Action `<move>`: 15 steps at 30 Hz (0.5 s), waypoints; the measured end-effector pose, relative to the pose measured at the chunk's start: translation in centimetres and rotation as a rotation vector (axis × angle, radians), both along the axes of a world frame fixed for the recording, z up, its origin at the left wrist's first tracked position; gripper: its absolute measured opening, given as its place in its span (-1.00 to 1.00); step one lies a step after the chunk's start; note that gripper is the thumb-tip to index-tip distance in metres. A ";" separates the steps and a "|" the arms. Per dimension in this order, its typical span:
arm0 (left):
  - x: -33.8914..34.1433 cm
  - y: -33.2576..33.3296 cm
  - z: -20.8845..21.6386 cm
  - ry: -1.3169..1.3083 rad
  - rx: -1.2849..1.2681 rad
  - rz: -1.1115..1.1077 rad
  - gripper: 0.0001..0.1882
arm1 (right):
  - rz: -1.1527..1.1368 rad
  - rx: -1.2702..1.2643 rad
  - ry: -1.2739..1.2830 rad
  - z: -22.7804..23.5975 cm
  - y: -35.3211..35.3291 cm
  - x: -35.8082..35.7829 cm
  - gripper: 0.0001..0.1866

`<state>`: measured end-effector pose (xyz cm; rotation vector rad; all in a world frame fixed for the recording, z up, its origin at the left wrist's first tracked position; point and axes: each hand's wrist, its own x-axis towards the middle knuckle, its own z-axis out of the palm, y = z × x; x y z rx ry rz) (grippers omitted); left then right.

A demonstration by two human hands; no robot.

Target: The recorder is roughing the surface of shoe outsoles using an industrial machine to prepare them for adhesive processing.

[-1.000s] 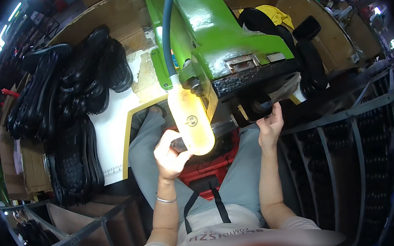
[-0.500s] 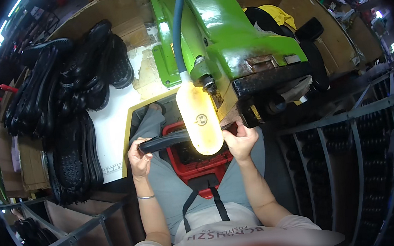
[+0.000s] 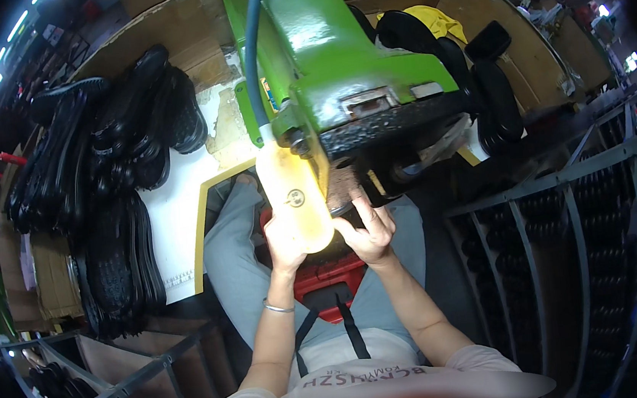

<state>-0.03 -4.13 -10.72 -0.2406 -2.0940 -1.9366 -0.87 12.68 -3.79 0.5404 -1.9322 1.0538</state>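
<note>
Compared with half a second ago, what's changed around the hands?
The left hand has moved right, from the outer end of a black sole to the glowing lamp, which partly hides it. The right hand is just right of the lamp, as before. The black sole is no longer clearly visible; whether it's held, I can't tell. The piled soles and green machine look unchanged.

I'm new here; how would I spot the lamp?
Find the big green machine. Down its left side, a blue-grey tube leads to the lamp, near the left hand. Unlike the machine's black head beside it, it glows: a long yellow oval.
</note>
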 end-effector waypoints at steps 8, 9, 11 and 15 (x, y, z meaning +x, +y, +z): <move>1.2 6.2 -2.6 -0.084 0.575 0.152 -0.66 | 0.423 -0.916 -0.741 -13.8 2.2 -0.1 -0.23; 1.3 7.1 -1.6 -0.120 0.679 0.129 -0.65 | 0.519 -1.099 -0.895 -14.8 3.1 0.2 -0.26; 1.4 7.7 1.1 -0.173 0.861 0.096 -0.65 | 0.570 -1.264 -1.023 -14.0 3.9 0.8 -0.33; 1.3 8.5 1.1 -0.194 0.929 0.022 -0.64 | 0.531 -1.301 -1.039 -12.6 6.2 0.6 -0.45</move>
